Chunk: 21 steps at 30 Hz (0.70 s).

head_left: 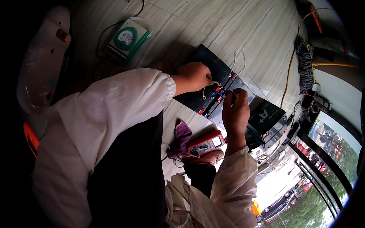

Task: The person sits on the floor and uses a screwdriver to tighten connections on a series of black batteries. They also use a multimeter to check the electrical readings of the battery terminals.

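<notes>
Dark batteries (211,62) stand close together on the floor, with red and blue terminals (219,95) along their facing edges. My left hand (194,78) is above them, fingers pinched on a short wire (205,90) whose metal ring ends (217,83) show by the fingertips. Across the terminals, my right hand (236,110) is closed around a black-handled tool (232,98); its tip is too dark to make out. A pale looped wire (238,60) rises from terminals on the far side.
A red multimeter (207,143) lies near a purple cloth (182,133) and my foot (211,156). To the right stands a black box-shaped battery (266,116). A green-and-white dial meter (127,40) is at the far left. Bundled dark cable (305,66) lies along the right.
</notes>
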Each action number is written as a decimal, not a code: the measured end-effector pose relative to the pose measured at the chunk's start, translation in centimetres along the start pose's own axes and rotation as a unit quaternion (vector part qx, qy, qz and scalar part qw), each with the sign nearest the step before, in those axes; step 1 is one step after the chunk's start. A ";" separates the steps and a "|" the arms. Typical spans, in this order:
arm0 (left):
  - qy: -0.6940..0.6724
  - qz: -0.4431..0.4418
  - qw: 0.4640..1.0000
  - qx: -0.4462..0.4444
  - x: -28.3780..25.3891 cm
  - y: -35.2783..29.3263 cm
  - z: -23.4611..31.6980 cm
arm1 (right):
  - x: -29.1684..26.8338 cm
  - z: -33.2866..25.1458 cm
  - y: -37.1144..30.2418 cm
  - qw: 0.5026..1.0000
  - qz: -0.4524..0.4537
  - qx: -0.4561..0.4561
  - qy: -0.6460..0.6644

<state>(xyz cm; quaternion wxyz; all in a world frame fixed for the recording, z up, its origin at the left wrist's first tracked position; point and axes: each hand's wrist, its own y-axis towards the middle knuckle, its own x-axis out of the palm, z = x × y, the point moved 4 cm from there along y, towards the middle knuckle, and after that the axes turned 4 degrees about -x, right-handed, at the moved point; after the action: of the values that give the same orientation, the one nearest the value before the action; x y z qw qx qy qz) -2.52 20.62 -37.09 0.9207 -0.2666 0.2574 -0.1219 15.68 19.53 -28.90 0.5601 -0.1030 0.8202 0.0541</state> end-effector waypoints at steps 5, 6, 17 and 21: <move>-0.011 -0.010 1.000 -0.011 0.0 0.0 -0.2 | 0.2 0.0 -0.4 0.998 0.037 -0.034 0.023; -0.010 -0.010 1.000 -0.011 0.0 0.0 -0.2 | 0.1 -0.1 -0.4 0.999 0.037 -0.019 0.033; -0.011 -0.009 1.000 -0.007 0.0 -0.1 -0.1 | 0.3 0.8 -0.4 0.996 0.075 -0.057 0.004; -0.005 0.000 1.000 0.001 0.0 0.0 -0.1 | 1.8 1.1 0.2 0.998 0.057 -0.041 0.001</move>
<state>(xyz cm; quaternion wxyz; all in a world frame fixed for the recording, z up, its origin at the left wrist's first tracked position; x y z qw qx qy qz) -2.52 20.60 -37.16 0.9223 -0.2666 0.2525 -0.1203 16.03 19.75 -31.00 0.5508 -0.0794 0.8222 0.1195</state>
